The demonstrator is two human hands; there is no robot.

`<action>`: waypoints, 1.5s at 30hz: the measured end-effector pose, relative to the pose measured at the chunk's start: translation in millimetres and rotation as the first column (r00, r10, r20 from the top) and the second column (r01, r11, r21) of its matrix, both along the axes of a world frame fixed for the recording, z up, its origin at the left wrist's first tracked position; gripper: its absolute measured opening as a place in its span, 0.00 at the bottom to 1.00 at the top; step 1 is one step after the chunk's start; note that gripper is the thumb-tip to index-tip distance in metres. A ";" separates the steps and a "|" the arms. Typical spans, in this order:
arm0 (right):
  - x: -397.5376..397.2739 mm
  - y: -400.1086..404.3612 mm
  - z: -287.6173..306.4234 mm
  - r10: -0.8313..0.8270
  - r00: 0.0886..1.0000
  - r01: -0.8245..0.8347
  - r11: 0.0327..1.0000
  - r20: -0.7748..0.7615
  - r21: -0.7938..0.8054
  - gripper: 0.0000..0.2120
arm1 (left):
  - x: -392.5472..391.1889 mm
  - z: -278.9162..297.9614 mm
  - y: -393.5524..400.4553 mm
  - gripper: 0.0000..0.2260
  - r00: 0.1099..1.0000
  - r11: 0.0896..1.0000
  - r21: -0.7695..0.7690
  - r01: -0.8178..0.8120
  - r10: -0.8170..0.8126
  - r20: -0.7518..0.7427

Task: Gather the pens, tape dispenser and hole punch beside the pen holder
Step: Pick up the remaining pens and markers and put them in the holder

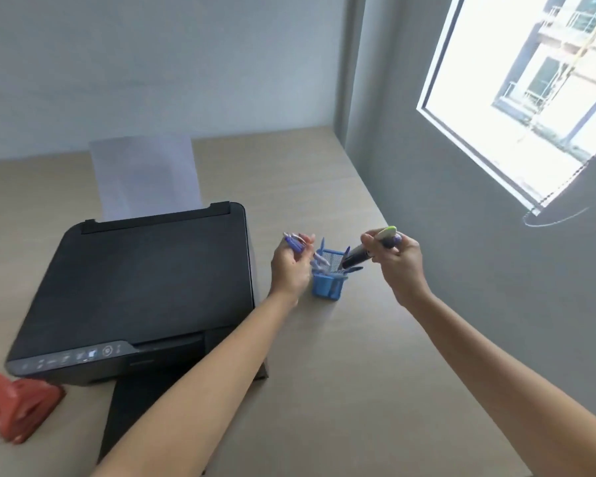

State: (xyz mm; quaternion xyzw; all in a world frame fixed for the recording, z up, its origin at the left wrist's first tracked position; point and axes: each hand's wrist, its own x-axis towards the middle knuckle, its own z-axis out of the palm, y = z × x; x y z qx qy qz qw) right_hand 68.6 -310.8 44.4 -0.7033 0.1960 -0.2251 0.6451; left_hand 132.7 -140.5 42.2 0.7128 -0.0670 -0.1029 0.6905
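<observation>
A blue mesh pen holder (327, 285) stands on the desk between my two hands, with a few pens sticking out of it. My left hand (289, 266) is just left of the holder and grips a small bunch of blue-and-white pens (295, 242). My right hand (398, 261) is just right of it and holds markers (375, 244), one with a green cap and a dark one whose tip points down into the holder. A red object (16, 404), either the hole punch or the tape dispenser, lies at the desk's near left. The image is blurred.
A black printer (135, 287) with paper (145, 173) in its rear tray fills the desk's left side, its output tray extended toward me. A grey wall with a window (530, 98) runs along the desk's right edge. Bare desk surface (341, 373) lies between my forearms.
</observation>
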 end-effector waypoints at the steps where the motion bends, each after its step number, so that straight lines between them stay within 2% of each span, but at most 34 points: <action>1: 10.9 -7.7 -3.2 0.013 1.000 -0.013 1.000 0.004 0.007 0.08 | 6.8 -9.1 -11.7 0.09 1.000 1.000 0.013 -0.004 0.004 -0.003; 4: 41.0 -20.4 -22.6 0.079 0.990 -0.082 0.996 -0.120 -0.019 0.04 | 23.7 -36.1 -36.4 0.02 0.998 0.993 0.116 0.009 -0.002 -0.056; 8: 63.6 -24.4 -53.1 0.162 0.932 -0.220 0.963 -0.323 -0.152 0.03 | 31.5 -63.2 -47.8 0.04 0.998 0.950 0.311 0.026 -0.005 -0.066; 11: 66.8 -24.6 -64.6 0.215 0.903 -0.330 0.901 -0.372 -0.282 0.08 | 34.6 -75.6 -50.2 0.01 0.989 0.931 0.351 0.104 -0.061 -0.132; 13: 65.8 -25.0 -69.4 0.231 0.906 -0.342 0.893 -0.353 -0.292 0.11 | 35.4 -77.4 -49.9 0.09 0.985 0.941 0.311 0.130 -0.086 -0.152; 16: 60.0 -23.8 -74.6 0.234 0.924 -0.285 0.949 -0.302 -0.137 0.18 | 34.6 -70.6 -47.5 0.18 0.964 0.983 0.140 0.115 -0.077 -0.253; 18: 56.8 -24.4 -85.6 0.250 0.912 -0.233 0.968 -0.326 0.092 0.26 | 34.9 -73.9 -44.3 0.29 0.935 0.992 0.081 0.097 -0.063 -0.350; 20: 56.0 -23.4 -97.5 0.350 0.848 -0.159 0.885 -0.398 0.438 0.31 | 35.1 -83.4 -41.6 0.40 0.861 0.993 -0.021 0.113 -0.108 -0.498; 21: 56.0 -21.9 -102.4 0.403 0.825 -0.140 0.825 -0.397 0.547 0.32 | 34.1 -87.3 -40.4 0.42 0.823 0.989 -0.092 0.118 -0.149 -0.548; 25: 72.9 -14.5 -111.3 0.469 0.827 -0.138 0.704 -0.311 0.696 0.37 | 35.6 -90.4 -45.2 0.40 0.770 0.959 -0.281 0.043 -0.211 -0.603; 28: 88.8 -8.0 -108.4 0.487 0.830 -0.152 0.665 -0.271 0.731 0.39 | 49.0 -89.3 -44.6 0.41 0.778 0.963 -0.266 -0.033 -0.142 -0.612; 34: 113.0 0.6 -107.6 0.499 0.808 -0.194 0.728 -0.314 0.657 0.37 | 74.0 -82.3 -38.7 0.44 0.771 0.967 -0.256 0.008 -0.169 -0.614; 37: 109.3 0.9 -92.3 0.470 0.790 -0.200 0.804 -0.393 0.560 0.35 | 74.3 -75.2 -34.9 0.41 0.786 0.974 -0.225 0.002 -0.140 -0.602; 40: 100.5 1.5 -65.3 0.343 0.838 -0.219 0.924 -0.424 0.314 0.34 | 74.0 -59.8 -26.4 0.35 0.824 0.993 -0.081 -0.084 0.024 -0.567; 42: 95.0 5.6 -45.2 0.241 0.908 -0.219 0.970 -0.344 0.102 0.31 | 73.0 -38.0 -16.5 0.32 0.878 0.998 -0.038 -0.048 0.024 -0.477; 45: 87.9 29.8 -7.7 0.174 0.964 -0.201 0.972 -0.200 -0.123 0.25 | 65.6 5.3 13.4 0.27 0.949 1.000 -0.009 -0.029 0.025 -0.314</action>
